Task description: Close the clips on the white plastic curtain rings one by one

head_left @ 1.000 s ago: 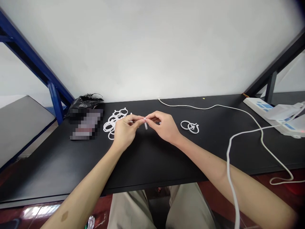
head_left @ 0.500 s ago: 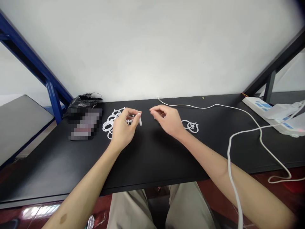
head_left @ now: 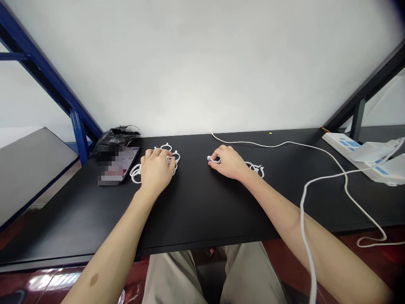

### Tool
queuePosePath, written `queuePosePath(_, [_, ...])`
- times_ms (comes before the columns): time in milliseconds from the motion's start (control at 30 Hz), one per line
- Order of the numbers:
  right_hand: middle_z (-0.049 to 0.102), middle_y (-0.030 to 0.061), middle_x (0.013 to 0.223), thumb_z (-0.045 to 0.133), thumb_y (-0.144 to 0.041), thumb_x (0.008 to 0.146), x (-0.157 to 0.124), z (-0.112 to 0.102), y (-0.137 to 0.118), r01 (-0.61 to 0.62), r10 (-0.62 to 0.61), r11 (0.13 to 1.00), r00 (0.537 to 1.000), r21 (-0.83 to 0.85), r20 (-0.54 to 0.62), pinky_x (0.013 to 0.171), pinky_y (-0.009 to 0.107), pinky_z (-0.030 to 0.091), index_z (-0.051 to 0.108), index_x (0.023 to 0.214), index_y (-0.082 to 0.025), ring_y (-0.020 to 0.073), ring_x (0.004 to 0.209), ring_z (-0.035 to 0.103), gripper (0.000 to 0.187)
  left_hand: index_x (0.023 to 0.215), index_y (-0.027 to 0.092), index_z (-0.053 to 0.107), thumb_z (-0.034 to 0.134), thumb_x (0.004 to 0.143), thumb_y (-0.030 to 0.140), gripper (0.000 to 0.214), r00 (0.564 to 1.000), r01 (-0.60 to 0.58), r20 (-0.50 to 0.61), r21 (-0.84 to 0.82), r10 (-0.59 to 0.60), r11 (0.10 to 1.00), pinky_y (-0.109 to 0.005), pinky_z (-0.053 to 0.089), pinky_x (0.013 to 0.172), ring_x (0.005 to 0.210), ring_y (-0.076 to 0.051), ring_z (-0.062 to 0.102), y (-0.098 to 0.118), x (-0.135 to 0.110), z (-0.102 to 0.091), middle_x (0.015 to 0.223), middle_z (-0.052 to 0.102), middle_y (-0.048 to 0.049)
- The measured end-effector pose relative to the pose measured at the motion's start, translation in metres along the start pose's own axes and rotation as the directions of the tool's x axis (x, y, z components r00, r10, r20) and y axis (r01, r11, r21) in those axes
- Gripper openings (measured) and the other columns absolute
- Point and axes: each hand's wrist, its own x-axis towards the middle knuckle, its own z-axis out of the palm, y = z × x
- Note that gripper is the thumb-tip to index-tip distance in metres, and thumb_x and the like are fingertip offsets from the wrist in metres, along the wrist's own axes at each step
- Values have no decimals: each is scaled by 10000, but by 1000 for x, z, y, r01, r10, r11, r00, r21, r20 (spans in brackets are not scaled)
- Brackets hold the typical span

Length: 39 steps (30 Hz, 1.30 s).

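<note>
My left hand (head_left: pixel 157 171) lies over a loose pile of white plastic rings (head_left: pixel 135 174), which look like curtain rings with small eyelets. Its fingers are bent down among them, with white parts showing beside the thumb; what they grip, if anything, is hidden. Toward the middle of the black table, my right hand (head_left: pixel 230 162) pinches a white ring (head_left: pixel 209 158) between thumb and fingers, its eyelet poking out to the left. Partly behind the right wrist lies a smaller group of linked white rings (head_left: pixel 257 169).
A phone (head_left: pixel 122 165), partly blurred out, and a crumpled black plastic bag (head_left: pixel 115 137) lie left of the pile. A white cable (head_left: pixel 284 143) crosses the black table (head_left: pixel 202 211) and passes over my right forearm. White power strips (head_left: pixel 357 154) lie at the right.
My left hand has moved left and down onto the ring pile; the white piece at its fingertips no longer shows. My right hand has shifted slightly right, and its ring now shows more clearly.
</note>
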Motion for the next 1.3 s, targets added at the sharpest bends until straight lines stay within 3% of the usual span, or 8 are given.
queuePosePath(200, [646, 84, 1053, 581, -331, 867, 0, 1, -7, -27, 30, 996, 999, 88, -40, 879, 411, 457, 651, 835, -209, 278, 1064, 561, 144, 923, 190, 684, 491, 913, 277, 211, 994, -89, -67, -121, 81, 989, -464, 422, 927, 1029, -311, 536, 15, -2, -2, 1002, 703, -96])
queuePosePath(300, [648, 67, 1033, 616, -321, 858, -1, 0, -10, 70, -42, 980, 988, 187, -146, 930, 404, 444, 641, 814, -210, 250, 1060, 568, 121, 948, 195, 678, 527, 906, 264, 171, 993, -121, -51, -306, 111, 944, -406, 445, 941, 1020, -262, 565, 24, -3, -2, 998, 716, -66])
queuePosePath(500, [650, 43, 1105, 729, -330, 808, -8, -1, -28, 291, -222, 865, 953, 410, -208, 948, 386, 459, 646, 828, -219, 208, 1037, 606, 140, 1090, 214, 668, 590, 899, 359, 251, 989, 62, 144, -642, 41, 764, -314, 505, 811, 893, -179, 652, 37, -5, -6, 994, 725, -31])
queuePosePath(667, [649, 33, 1105, 757, -343, 791, -11, 3, -33, 339, -283, 823, 940, 456, -189, 939, 381, 467, 666, 849, -224, 200, 1036, 616, 161, 1031, 226, 690, 635, 877, 375, 221, 989, 63, 137, -725, 54, 686, -291, 508, 774, 878, -169, 667, 40, -6, -6, 978, 738, -22])
queuePosePath(833, [671, 33, 1033, 743, -383, 798, -13, 4, -34, 302, -266, 820, 953, 486, -143, 886, 354, 493, 657, 872, -218, 187, 964, 632, 200, 941, 235, 717, 623, 886, 362, 167, 994, 32, 98, -712, 54, 701, -293, 504, 767, 885, -175, 662, 41, -6, -7, 967, 737, -18])
queuePosePath(967, [700, 21, 974, 657, -418, 861, -15, 1, -39, 194, -177, 792, 980, 578, -86, 848, 325, 511, 620, 968, -217, 170, 918, 656, 231, 954, 236, 720, 618, 882, 403, 209, 988, 119, 157, -720, -6, 684, -302, 518, 737, 813, -173, 668, 40, -6, -7, 964, 737, -18])
queuePosePath(1167, [678, 60, 1082, 597, -328, 876, -10, -7, -23, 205, -206, 937, 978, 283, -29, 896, 380, 478, 662, 1002, -218, 222, 1018, 615, 180, 982, 222, 694, 619, 862, 485, 299, 965, 259, 235, -784, -116, 564, -304, 588, 716, 894, -194, 672, 36, -5, -2, 1051, 714, -36])
queuePosePath(1300, [665, 57, 1099, 641, -350, 854, -6, -10, -9, 302, -312, 940, 949, 161, 38, 929, 397, 452, 694, 994, -240, 237, 1054, 584, 185, 972, 209, 672, 605, 870, 458, 277, 962, 272, 237, -799, -135, 537, -303, 607, 703, 999, -215, 653, 35, -5, 1, 1059, 700, -49])
